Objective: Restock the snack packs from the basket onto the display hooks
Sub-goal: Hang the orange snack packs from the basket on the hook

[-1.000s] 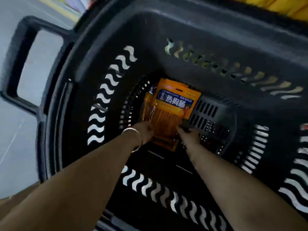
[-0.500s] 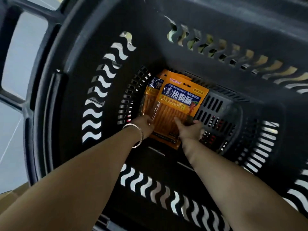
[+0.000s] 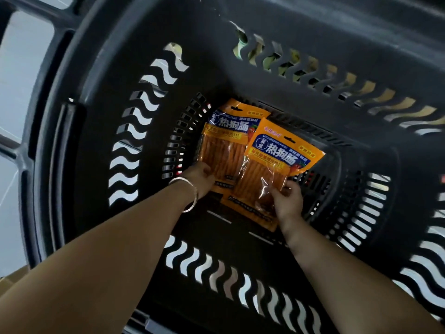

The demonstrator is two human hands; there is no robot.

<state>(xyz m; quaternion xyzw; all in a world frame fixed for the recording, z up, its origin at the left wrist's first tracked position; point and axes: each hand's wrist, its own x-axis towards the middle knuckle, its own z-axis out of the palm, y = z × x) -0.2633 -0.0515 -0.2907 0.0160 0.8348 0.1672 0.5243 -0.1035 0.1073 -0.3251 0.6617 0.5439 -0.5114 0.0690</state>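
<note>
Both my arms reach down into a deep black plastic basket (image 3: pixel 101 97). At its bottom lie orange snack packs with blue labels and clear windows showing orange sticks. My left hand (image 3: pixel 201 178), with a thin bangle at the wrist, grips the lower edge of the left pack (image 3: pixel 224 143). My right hand (image 3: pixel 285 201) pinches the lower part of the right pack (image 3: pixel 272 169), which overlaps the left one and is tilted to the right. Another orange pack edge shows under it. No display hooks are in view.
The basket walls have wavy cut-outs (image 3: pixel 125 150) and the base has slotted vents (image 3: pixel 356 210). The basket handle (image 3: pixel 14 145) and grey floor (image 3: pixel 16 75) show at the left. Yellow goods glimmer through the far wall slots (image 3: pixel 289 61).
The stacked packs have been drawn apart: my right hand has pulled the top pack to the right and up, uncovering the pack under my left hand. The view has closed in on the basket.
</note>
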